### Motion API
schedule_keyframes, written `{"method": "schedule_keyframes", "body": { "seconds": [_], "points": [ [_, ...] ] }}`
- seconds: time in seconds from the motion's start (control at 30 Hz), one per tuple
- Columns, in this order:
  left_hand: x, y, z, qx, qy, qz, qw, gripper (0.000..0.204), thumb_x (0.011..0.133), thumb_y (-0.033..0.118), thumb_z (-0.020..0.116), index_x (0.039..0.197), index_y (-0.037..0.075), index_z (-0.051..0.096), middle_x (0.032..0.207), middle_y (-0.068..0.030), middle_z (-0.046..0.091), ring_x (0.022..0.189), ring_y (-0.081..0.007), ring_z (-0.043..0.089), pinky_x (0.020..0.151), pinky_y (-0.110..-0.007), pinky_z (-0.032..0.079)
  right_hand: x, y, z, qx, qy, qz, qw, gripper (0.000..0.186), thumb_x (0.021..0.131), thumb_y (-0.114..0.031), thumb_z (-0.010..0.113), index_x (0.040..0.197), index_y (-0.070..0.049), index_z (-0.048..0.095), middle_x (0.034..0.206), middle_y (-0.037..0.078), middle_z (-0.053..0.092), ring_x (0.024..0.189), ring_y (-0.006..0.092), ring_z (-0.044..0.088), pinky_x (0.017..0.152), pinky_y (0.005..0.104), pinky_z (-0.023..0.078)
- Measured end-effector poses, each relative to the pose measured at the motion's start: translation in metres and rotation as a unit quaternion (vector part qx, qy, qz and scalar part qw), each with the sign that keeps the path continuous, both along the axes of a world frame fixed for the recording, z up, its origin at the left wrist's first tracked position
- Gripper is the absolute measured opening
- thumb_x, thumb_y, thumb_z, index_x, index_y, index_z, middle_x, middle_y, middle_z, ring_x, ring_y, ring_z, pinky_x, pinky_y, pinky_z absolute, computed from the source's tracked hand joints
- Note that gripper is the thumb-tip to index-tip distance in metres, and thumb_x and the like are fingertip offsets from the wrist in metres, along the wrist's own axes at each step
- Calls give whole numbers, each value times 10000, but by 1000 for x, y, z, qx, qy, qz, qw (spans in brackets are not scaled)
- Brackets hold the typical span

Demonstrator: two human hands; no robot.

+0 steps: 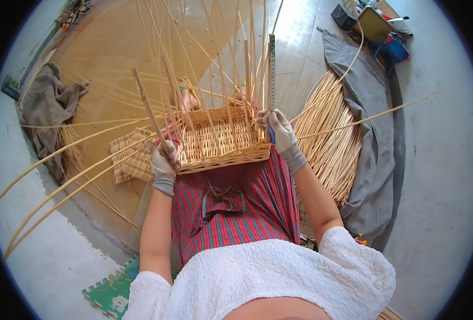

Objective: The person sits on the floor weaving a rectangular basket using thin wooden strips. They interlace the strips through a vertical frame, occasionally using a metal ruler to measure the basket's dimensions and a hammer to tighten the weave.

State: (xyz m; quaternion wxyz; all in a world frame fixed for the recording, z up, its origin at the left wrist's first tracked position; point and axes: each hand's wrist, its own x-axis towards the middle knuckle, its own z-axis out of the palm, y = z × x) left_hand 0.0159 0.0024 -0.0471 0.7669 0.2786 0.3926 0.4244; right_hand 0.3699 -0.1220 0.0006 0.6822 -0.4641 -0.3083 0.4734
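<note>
Wicker basket (225,159) sits at 12 o'clock on the red checked apron (263,224), presumably so the lap braces it. Left hand (164,160), basket's 8 o'clock: grip closed round a thick stick (149,104), likely steadying that corner. Right hand (280,129), 3 o'clock: grip pinching an upright measuring strip (272,69); glove hides exact fingertip contact.
</note>
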Motion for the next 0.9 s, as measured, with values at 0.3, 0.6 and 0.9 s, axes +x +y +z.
{"method": "schedule_keyframes", "body": {
  "seconds": [0.3, 0.6, 0.9],
  "points": [
    [-9, 1, -5, 22, -67, -27, 997, 831, 924, 856, 297, 819, 92, 606, 570, -1, 452, 467, -158, 455, 425, -310, 403, 13, -2, 12, -37, -11, 68, 997, 282, 1101, -300, 526, 1111, -51, 657, 1046, 15, 639, 1019, 113, 583, 920, 305, 502],
    [-1, -31, 11, 322, 267, 259, 871, 181, 1073, 157, 570, 1181, 16, 607, 972, -59, 651, 833, -159, 633, 775, -317, 558, -48, -132, 34, -94, -624, 294, 718, 142, 921, -280, 683, 962, -150, 724, 941, 94, 708, 946, 331, 683, 849, 434, 556],
    [198, -21, 118, 446, 158, -127, 872, 388, 1023, 78, 616, 1390, -22, 538, 1219, -121, 698, 1133, -212, 674, 1015, -342, 522, -53, -15, 38, 72, -363, -312, 875, 418, 1052, -254, 592, 1410, -45, 537, 1251, 204, 658, 1171, 384, 628, 994, 447, 499]
  ]
}}
